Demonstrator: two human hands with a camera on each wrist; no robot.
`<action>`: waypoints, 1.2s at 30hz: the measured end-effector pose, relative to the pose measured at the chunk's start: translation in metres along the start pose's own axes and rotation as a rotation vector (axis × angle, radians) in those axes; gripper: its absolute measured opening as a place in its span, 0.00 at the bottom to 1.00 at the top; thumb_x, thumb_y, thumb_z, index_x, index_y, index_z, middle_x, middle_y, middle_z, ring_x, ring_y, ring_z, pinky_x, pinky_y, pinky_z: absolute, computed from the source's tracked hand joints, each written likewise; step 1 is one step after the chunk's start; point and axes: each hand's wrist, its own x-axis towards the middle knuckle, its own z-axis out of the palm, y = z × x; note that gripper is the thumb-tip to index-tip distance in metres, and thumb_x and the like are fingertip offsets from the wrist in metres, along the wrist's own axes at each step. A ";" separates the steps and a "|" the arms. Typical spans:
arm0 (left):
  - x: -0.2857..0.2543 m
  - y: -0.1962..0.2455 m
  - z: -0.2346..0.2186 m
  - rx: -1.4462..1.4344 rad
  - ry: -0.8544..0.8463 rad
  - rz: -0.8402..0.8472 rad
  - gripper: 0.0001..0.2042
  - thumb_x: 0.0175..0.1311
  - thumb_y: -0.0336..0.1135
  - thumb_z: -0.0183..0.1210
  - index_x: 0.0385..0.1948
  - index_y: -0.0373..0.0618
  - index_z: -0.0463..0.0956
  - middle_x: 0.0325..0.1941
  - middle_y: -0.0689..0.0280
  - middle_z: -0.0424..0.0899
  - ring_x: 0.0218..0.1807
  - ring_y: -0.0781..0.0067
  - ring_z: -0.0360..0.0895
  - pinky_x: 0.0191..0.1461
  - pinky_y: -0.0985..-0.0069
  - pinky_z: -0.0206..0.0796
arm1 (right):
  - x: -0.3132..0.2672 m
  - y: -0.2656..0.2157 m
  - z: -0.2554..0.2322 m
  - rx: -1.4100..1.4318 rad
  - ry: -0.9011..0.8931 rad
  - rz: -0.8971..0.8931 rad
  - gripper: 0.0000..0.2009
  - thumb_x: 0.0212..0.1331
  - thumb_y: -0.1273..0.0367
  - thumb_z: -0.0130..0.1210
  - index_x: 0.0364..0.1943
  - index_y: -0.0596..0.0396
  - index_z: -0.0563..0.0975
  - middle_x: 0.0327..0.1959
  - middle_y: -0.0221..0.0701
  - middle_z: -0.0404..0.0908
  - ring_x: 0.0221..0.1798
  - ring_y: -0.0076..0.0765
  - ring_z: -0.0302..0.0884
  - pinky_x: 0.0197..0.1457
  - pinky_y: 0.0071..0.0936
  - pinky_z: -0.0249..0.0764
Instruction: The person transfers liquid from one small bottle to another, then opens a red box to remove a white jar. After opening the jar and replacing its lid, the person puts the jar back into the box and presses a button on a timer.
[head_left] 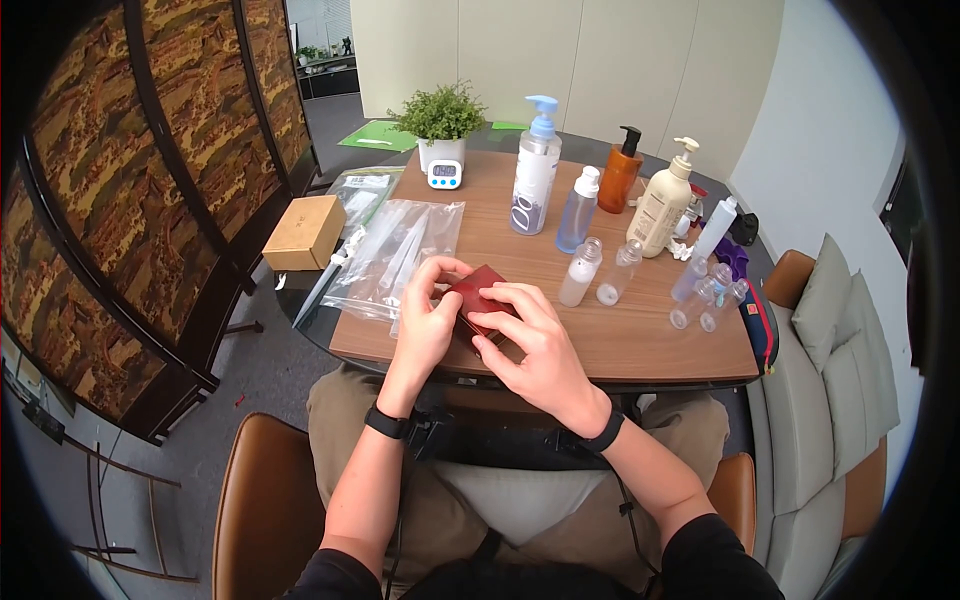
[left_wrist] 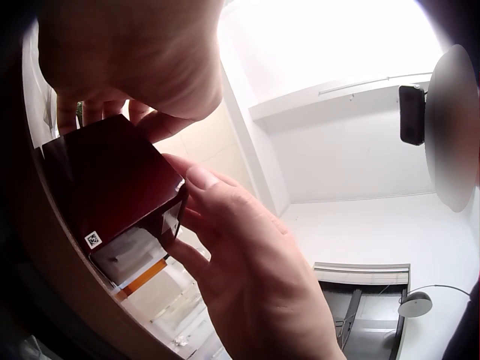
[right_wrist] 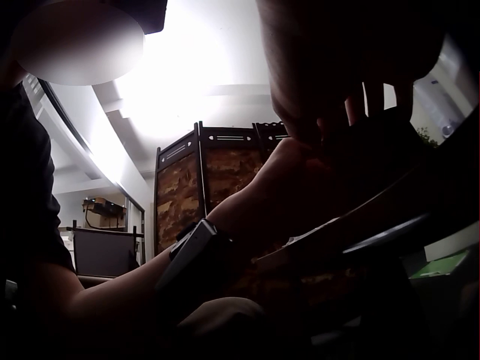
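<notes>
Both hands hold a small dark red box [head_left: 482,283] near the table's front edge. My left hand [head_left: 428,325] grips its left side, thumb bent toward the top face. From the right, my right hand [head_left: 540,345] holds it with bent fingers over the top and the thumb low at the near side. The left wrist view shows the glossy box [left_wrist: 112,176] with a small square code sticker [left_wrist: 93,239] near one corner, and the right hand's fingers at its edge. In the right wrist view the box is lost in shadow.
Left of the hands lie clear plastic bags [head_left: 395,255] and a brown cardboard box [head_left: 304,232]. Behind stand a potted plant [head_left: 438,115] and a white timer [head_left: 445,175]. Several bottles stand to the right, including a tall pump bottle [head_left: 537,170] and small clear bottles [head_left: 580,272].
</notes>
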 end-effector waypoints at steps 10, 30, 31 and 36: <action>-0.002 0.001 0.009 0.040 0.114 0.082 0.13 0.66 0.22 0.55 0.50 0.38 0.83 0.51 0.62 0.89 0.50 0.70 0.86 0.52 0.70 0.77 | 0.000 -0.003 0.001 -0.042 -0.051 0.034 0.19 0.60 0.71 0.74 0.55 0.58 0.83 0.69 0.45 0.77 0.74 0.58 0.72 0.75 0.50 0.75; 0.001 0.016 -0.029 -0.039 0.546 0.213 0.10 0.83 0.33 0.58 0.39 0.37 0.83 0.39 0.66 0.90 0.41 0.79 0.81 0.46 0.75 0.71 | -0.009 -0.010 0.019 -0.409 0.026 -0.061 0.13 0.57 0.64 0.78 0.40 0.56 0.88 0.49 0.35 0.86 0.57 0.43 0.79 0.68 0.49 0.67; 0.001 0.015 -0.030 -0.052 0.545 0.212 0.10 0.84 0.33 0.58 0.39 0.37 0.83 0.39 0.66 0.90 0.41 0.79 0.82 0.46 0.75 0.71 | -0.008 -0.010 0.021 -0.409 0.024 -0.063 0.13 0.57 0.64 0.78 0.40 0.56 0.88 0.49 0.35 0.86 0.57 0.43 0.79 0.68 0.49 0.67; 0.001 0.015 -0.029 -0.026 0.543 0.205 0.11 0.84 0.32 0.57 0.39 0.37 0.82 0.39 0.67 0.90 0.41 0.79 0.82 0.47 0.74 0.71 | -0.010 -0.004 0.024 -0.358 -0.054 -0.024 0.19 0.64 0.62 0.73 0.52 0.63 0.89 0.69 0.48 0.84 0.70 0.55 0.78 0.78 0.55 0.66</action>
